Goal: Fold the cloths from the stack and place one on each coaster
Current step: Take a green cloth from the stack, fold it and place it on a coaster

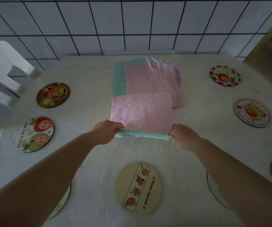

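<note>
Left hand and right hand pinching pink cloth corners at 6 o'clock of stack. Risk: uneven pull, crooked fold, teal layer dragged along.

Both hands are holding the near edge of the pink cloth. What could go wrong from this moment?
1. The left hand and right hand pinch the pink cloth together with a teal layer; two cloths might be folded as one.
2. The pink cloth's far edge overlaps the stack; pulling could drag the stack out of order.
3. The forearms pass over the near coaster and might shift it.
</note>
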